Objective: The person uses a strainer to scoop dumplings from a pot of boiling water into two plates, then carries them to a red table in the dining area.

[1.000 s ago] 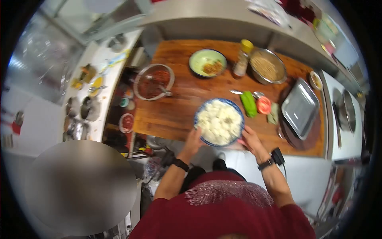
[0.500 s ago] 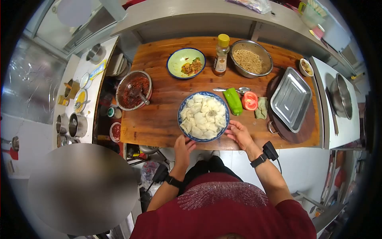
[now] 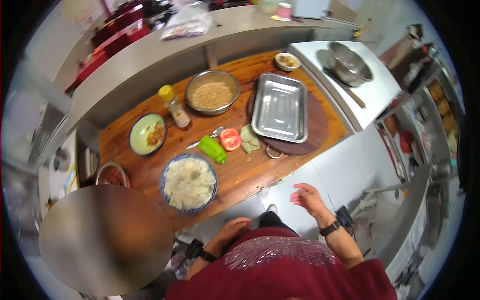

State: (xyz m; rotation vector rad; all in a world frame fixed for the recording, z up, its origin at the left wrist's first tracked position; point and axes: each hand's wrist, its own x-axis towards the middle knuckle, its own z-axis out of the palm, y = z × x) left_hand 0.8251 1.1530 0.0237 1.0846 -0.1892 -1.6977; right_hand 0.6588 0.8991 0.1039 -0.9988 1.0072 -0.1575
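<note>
Both my hands are off the table with nothing in them. My left hand (image 3: 235, 229) hangs in front of my body, below the table edge, its fingers loosely stretched. Out to the right, over the floor, my right hand (image 3: 308, 199) has its fingers apart and slightly bent. A blue-rimmed bowl (image 3: 165, 196) full of white dumplings (image 3: 189, 181) stands near the table's front edge, left of both hands. Beside it lie a green pepper (image 3: 213, 149), a cut tomato (image 3: 230, 139) and a crumpled greenish cloth (image 3: 249, 139).
A metal tray (image 3: 280, 110) rests on a round dark board (image 3: 317, 122). Behind are a bowl of noodles (image 3: 212, 96), a yellow-capped bottle (image 3: 176, 108) and a green bowl (image 3: 140, 142) with food. A steel bowl (image 3: 350, 65) stands on the white side counter (image 3: 375, 102).
My hands have left the dumpling bowl, drawing back from the table; the right moved outward. The view has turned right, shifting the table leftward. The bowl stays by the front edge.
</note>
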